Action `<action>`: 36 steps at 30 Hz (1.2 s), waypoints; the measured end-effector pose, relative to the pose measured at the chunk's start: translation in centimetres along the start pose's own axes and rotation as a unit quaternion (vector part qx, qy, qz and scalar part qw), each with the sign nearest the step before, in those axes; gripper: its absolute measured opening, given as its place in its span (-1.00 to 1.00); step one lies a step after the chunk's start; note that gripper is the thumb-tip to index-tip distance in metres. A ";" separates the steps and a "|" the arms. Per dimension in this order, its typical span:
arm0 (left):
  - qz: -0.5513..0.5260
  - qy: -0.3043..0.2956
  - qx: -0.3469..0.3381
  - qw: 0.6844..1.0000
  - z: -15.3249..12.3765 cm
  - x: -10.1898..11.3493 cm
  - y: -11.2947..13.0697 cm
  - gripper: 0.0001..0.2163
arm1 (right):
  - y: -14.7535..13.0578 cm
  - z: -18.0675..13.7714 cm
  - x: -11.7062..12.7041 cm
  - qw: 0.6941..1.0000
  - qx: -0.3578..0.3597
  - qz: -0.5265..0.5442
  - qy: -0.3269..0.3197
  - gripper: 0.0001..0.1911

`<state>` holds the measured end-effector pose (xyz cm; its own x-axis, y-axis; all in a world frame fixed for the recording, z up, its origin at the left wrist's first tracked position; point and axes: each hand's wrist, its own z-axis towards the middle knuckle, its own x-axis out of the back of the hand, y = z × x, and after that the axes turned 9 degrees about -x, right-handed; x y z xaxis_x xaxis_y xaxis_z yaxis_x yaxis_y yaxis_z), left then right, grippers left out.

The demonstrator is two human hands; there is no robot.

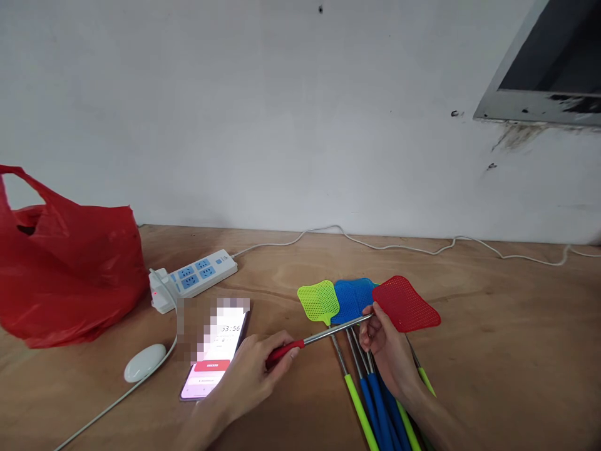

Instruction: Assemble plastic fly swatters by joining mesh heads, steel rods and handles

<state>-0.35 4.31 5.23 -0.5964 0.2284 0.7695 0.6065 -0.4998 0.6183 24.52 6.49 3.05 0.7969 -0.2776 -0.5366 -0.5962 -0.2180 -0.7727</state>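
Observation:
A red fly swatter [407, 305] with a metal rod is held across in front of me. My left hand [253, 366] is closed round its red handle. Near the red mesh head, my right hand [382, 344] pinches the end of the rod between thumb and fingers. Below and behind it lie several other fly swatters: a yellow-green one [318, 302] and blue ones [348, 300], their mesh heads overlapping. Their blue and yellow-green handles run toward me, partly hidden by my right hand and forearm.
A lit phone [211, 376] lies beside my left forearm. Farther left are a white oval object [145, 363], a power strip [201, 275] with a plug in it, and a red plastic bag [70, 275]. A white cable [389, 247] runs along the wall.

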 end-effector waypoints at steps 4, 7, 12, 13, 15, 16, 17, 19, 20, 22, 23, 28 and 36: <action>0.075 0.019 -0.048 0.996 -0.4 -0.4 -0.3 -0.74 | 0.2 -0.1 -0.1 1.000 -0.003 -0.018 -0.013 -0.64; 0.107 0.030 -0.073 0.991 -0.6 -0.5 -0.7 -0.76 | 0.3 -0.3 -0.2 1.000 0.006 -0.011 -0.009 -0.65; 0.114 0.045 -0.088 0.989 -0.7 -0.9 -1.0 -0.76 | 0.7 -0.7 -0.4 1.000 0.019 -0.003 -0.023 -0.62; 0.111 0.046 -0.087 0.989 -0.7 -1.1 -0.9 -0.76 | 1.0 -0.9 -0.5 0.999 0.016 -0.013 -0.028 -0.60; 0.104 0.041 -0.084 0.990 -0.7 -1.6 -0.7 -0.76 | 1.6 -1.3 -0.7 0.998 -0.004 -0.043 -0.048 -0.57; 0.100 0.035 -0.081 0.991 -0.7 -1.9 -0.6 -0.75 | 1.9 -1.6 -0.9 0.996 -0.020 -0.061 -0.063 -0.55; 0.096 0.028 -0.077 0.992 -0.6 -2.1 -0.5 -0.75 | 2.2 -1.8 -1.0 0.993 -0.035 -0.076 -0.079 -0.54; 0.090 0.014 -0.068 0.994 -0.6 -2.3 -0.3 -0.74 | 2.6 -2.3 -1.2 0.989 -0.041 -0.097 -0.099 -0.53; 0.088 0.010 -0.063 0.994 -0.6 -2.4 -0.2 -0.74 | 2.8 -2.5 -1.3 0.989 -0.039 -0.103 -0.103 -0.52; 0.087 0.004 -0.057 0.995 -0.6 -2.4 -0.2 -0.74 | 2.8 -2.8 -1.3 0.988 -0.033 -0.113 -0.104 -0.52; 0.085 0.002 -0.055 0.995 -0.7 -2.3 -0.3 -0.73 | 2.8 -2.8 -1.3 0.987 -0.032 -0.117 -0.104 -0.52; 0.042 -0.001 -0.038 0.998 -0.7 -2.4 -0.3 -0.74 | 2.7 -2.7 -1.0 0.984 -0.043 -0.129 -0.113 -0.52; 0.007 -0.027 -0.013 1.000 -0.3 -2.6 0.6 -0.71 | 2.4 -2.1 -1.1 0.986 -0.035 -0.119 -0.116 -0.57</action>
<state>1.44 3.16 3.53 -0.5579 0.2653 0.7864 0.6001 -0.5255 0.6031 22.06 4.27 2.53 0.9110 0.0084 -0.4124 -0.3887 -0.3169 -0.8651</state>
